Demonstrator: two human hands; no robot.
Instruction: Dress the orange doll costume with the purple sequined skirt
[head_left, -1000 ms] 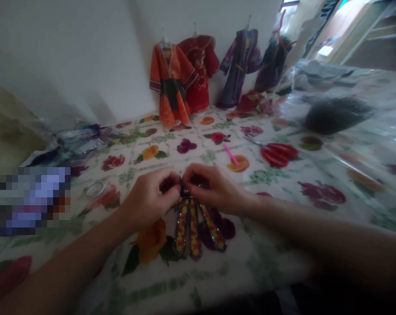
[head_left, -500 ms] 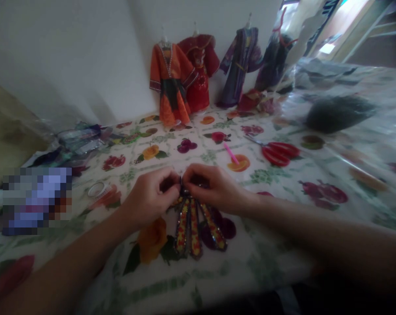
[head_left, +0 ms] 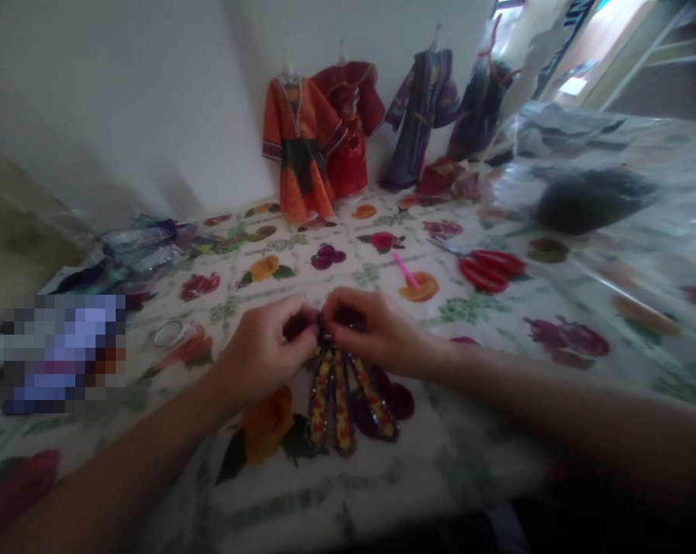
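A small decorated piece with several pointed strips [head_left: 341, 408], yellow and red with dark glittering edges, fans out toward me on the fruit-patterned tablecloth [head_left: 301, 500]. At its upper end my left hand [head_left: 272, 342] pinches the dark top from the left. My right hand [head_left: 376, 331] pinches the same top from the right, its fingertips almost touching those of the left. The fingers hide most of the gripped part.
Red-handled scissors [head_left: 491, 269] and a pink stick [head_left: 405, 269] lie beyond my right hand. A tape roll [head_left: 168, 334] is at left. Small costumes on stands [head_left: 301, 146] line the wall. Dark material in clear plastic [head_left: 595, 200] lies at right.
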